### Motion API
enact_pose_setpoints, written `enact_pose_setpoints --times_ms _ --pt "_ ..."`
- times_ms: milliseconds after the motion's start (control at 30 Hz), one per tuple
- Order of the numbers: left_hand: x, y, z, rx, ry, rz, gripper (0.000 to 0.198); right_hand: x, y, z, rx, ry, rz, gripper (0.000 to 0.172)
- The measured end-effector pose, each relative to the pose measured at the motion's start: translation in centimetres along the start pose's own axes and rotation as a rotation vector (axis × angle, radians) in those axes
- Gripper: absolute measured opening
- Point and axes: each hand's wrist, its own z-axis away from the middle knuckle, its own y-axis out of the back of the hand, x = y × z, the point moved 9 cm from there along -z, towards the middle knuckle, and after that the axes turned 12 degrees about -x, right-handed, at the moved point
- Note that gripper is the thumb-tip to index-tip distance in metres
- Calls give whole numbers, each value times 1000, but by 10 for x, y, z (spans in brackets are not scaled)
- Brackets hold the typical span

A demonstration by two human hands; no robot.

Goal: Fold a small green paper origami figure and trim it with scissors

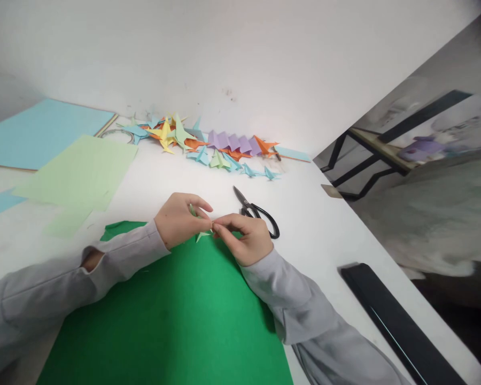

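Observation:
Both hands meet above the far part of a green sheet. My left hand pinches a small pale green folded paper piece, whose pointed tips show between and below the fingers. The thumb and forefinger of my right hand are pressed together on the same piece, touching the left fingertips. Much of the paper is hidden by the fingers. Black-handled scissors lie just beyond my right hand, blades pointing away.
Several coloured folded paper figures lie in a row by the wall, with a purple pleated strip. Blue sheets and light green sheets are at the left. A long black object lies near the table's right edge.

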Motion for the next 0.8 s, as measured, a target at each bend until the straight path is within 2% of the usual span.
enact_pose_setpoints --times_ms 233,567,800 --pt "8 1 4 24 -24 -57 27 -27 4 7 79 186 320 19" --pt "15 -3 7 25 -151 -177 29 -32 6 9 130 224 415 17" --pt "17 -5 9 23 -169 -168 31 -35 10 10 186 211 466 15"
